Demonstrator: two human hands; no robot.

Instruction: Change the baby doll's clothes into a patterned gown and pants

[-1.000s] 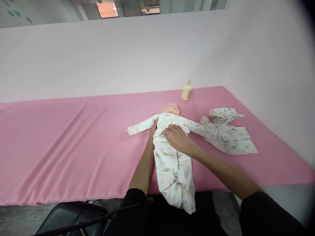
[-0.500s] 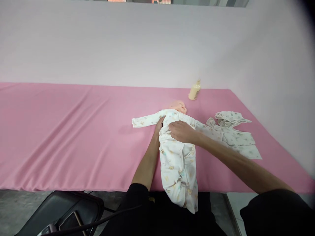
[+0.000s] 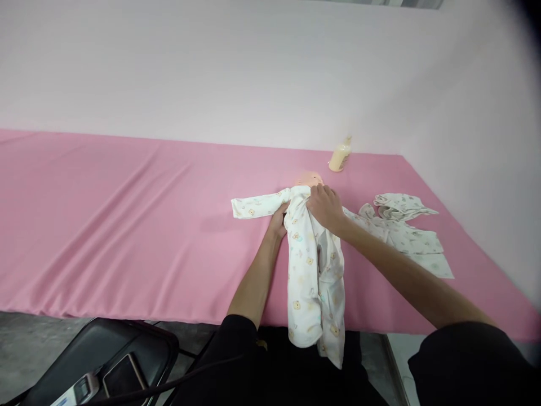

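Observation:
A baby doll lies with its head (image 3: 311, 179) away from me, dressed in a white long-sleeved baby romper (image 3: 302, 259) with small bear prints. The romper's lower part hangs over the table's front edge. One sleeve stretches out to the left; the other runs right toward other cloths. My left hand (image 3: 279, 221) is closed round the doll's side below the left-hand sleeve, its fingers partly hidden under the cloth. Up near the neckline, my right hand (image 3: 325, 207) pinches the romper's front, and the fabric bunches beneath it.
Folded white printed baby clothes (image 3: 412, 237) lie to the right. A pale yellow pump bottle (image 3: 340, 155) stands at the back near the wall. The table wears a pink cloth (image 3: 127, 237). At lower left, a black chair (image 3: 101, 349) holds a phone (image 3: 124, 378) and a small device (image 3: 78, 390).
My right hand has moved from the doll's belly up to the neckline, drawing the romper's front with it. The cloth below now hangs straighter. My left hand stays at the doll's side.

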